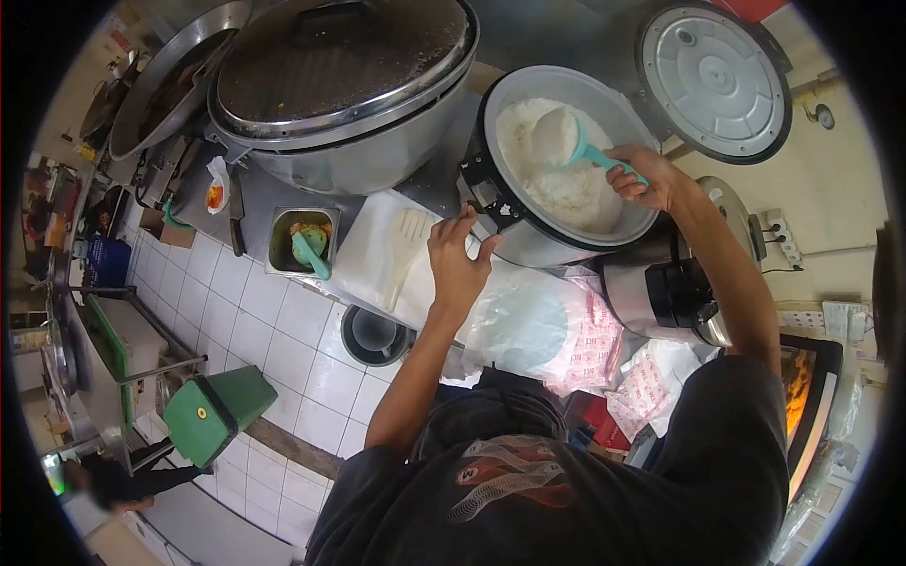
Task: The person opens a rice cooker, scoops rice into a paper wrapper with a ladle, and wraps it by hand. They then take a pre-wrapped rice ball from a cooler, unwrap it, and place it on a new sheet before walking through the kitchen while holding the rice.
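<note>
Apparent scooping of rice [571, 198] from an uncovered cooker [618, 104]. The turquoise scoop [593, 154], seemingly loaded, is held over the rice by the curled fingers of the right hand [646, 179]; the left hand [460, 259], fingers loosely parted, is placed beside the latch [491, 203]. For lifting, level carriage seems required.

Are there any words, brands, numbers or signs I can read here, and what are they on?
No text reads clearly.
Pink-and-white wrapper: red lettering, too small and blurred.
Dark shirt: marks in its printed design, too unclear.
Green bin: round yellow sticker, too small.
</note>
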The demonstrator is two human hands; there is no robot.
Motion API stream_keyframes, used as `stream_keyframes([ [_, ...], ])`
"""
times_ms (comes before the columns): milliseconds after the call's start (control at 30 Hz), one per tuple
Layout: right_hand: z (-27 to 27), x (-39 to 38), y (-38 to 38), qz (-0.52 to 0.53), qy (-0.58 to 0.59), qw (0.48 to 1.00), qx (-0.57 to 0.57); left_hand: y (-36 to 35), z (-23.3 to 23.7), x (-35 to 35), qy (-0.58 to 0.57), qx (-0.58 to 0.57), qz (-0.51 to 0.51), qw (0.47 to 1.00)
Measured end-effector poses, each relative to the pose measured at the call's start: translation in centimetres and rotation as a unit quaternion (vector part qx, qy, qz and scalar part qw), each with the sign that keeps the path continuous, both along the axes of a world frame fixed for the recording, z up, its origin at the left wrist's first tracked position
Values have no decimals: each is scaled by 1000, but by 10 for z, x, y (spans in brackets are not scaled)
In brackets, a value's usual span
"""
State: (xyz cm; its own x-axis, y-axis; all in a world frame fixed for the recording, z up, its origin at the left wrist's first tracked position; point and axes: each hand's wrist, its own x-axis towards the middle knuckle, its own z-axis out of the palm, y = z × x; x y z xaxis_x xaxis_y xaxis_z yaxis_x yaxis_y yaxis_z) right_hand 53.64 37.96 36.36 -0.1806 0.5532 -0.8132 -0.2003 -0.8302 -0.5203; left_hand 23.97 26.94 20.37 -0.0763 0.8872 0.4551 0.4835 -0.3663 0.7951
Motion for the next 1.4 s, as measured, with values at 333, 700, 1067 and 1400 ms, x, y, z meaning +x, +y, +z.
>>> stream_keyframes([
  [333,-36,-13,-29,161,-633,533,538,-22,7,-6,-34,-83,8,996],
  [700,61,18,-46,125,-426,853,275,-55,17,-14,-98,-126,38,986],
  [1067,-33,52,-17,403,-663,544,320,-30,29,3,-51,-60,-32,996],
  [1400,-16,-51,-31,449,-581,613,293,-18,19,5,-65,-112,-109,986],
])
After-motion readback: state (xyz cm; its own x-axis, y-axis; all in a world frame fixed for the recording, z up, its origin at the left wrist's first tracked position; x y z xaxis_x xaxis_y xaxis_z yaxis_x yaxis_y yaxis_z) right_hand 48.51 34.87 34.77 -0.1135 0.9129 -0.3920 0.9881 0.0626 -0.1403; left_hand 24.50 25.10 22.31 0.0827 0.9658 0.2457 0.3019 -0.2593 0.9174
